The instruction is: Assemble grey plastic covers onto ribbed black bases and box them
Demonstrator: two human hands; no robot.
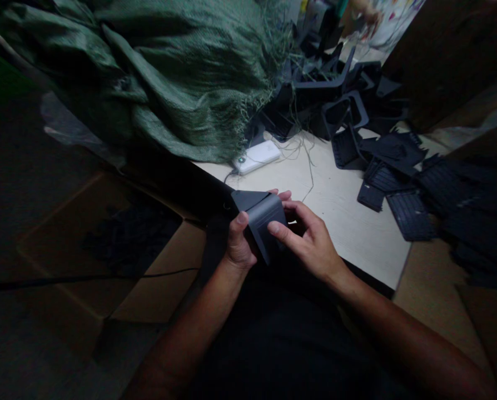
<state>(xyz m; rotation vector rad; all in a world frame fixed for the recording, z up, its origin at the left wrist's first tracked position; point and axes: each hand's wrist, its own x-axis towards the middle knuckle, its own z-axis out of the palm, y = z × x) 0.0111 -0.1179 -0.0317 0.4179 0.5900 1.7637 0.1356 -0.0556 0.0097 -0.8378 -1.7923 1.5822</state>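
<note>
A narrow two-handed pinch, the left hand (240,241) and right hand (309,239) are clasping an angled dark grey plastic piece (263,222) at lower centre, which risks slipping if its smooth faces are twisting between them

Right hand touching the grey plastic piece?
Touching. The head view shows the right hand with its index finger lying against the front face of the grey plastic piece.

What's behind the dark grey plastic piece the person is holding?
The left hand's fingers curl behind the dark grey plastic piece, and the pale desk lies beyond. The back of the piece is covered by the hand and cannot be seen.
</note>
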